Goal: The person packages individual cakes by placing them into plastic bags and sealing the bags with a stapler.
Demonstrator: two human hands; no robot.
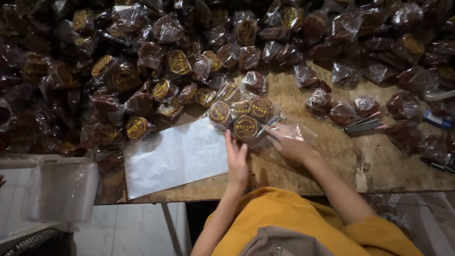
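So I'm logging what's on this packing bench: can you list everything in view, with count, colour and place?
wrapped dark blocks: too many to count, dark brown in clear wrap, many with round yellow labels, heaped across the back and left of the table
clear bag: one, transparent, holding several labelled blocks, table centre, under both hands
white sheets: a flat stack, white, front left of the table
wooden table: one, worn brown, bare patch at front right
stapler-like tool: one, grey metal, right of centre
clear plastic tub: one, translucent, off the table's left front edge
left hand: bare, flat on the bag's near edge
right hand: bare, on the bag's open end
sleeves: mustard yellow, bottom centre
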